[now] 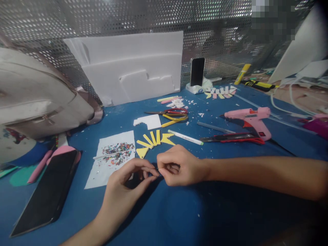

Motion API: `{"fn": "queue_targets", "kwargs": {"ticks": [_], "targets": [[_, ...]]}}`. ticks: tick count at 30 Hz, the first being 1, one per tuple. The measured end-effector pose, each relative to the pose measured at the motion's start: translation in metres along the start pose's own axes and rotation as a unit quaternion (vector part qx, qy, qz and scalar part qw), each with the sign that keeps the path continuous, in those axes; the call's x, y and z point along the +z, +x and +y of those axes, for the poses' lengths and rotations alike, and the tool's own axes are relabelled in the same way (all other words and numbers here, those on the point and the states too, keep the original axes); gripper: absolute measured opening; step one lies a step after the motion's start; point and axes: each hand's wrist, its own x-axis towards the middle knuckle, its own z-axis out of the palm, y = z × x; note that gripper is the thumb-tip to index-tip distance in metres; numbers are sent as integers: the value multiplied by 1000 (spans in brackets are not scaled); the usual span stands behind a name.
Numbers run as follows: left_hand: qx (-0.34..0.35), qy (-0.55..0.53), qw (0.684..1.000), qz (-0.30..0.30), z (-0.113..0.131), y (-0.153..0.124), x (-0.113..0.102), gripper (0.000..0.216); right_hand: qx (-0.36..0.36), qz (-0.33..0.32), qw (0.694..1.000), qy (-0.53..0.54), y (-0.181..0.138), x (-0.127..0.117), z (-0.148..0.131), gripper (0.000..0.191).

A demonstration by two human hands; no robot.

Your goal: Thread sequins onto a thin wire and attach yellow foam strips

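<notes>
Close together over the blue table (184,212), my left hand (125,184) and my right hand (181,167) meet at the fingertips. Both are closed in a pinch; whatever is between the fingers is too small and hidden to name. Just beyond them lie several yellow strips and cut pieces (153,138). A white marker (188,137) with a green end rests behind my right hand. To the left, partly behind my left hand, is a white paper sheet (96,177) bearing colourful glitter flakes (119,152) and a thin white stick (107,155).
Scissors (176,112), a cut white piece (151,122) and white scraps (176,103) lie farther back. On the right are a pink glue gun (252,118) and a red utility knife (238,137). A large dark phone (48,191) and a pale backpack (38,92) occupy the left.
</notes>
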Motion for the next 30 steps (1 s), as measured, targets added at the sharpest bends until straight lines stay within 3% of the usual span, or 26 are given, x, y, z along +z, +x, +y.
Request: {"fn": "queue_targets", "kwargs": {"ticks": [30], "targets": [[6,-1,1000,-1,-3,-1,-1,15,-15,6,1000,-10,1,2,1,10]]}}
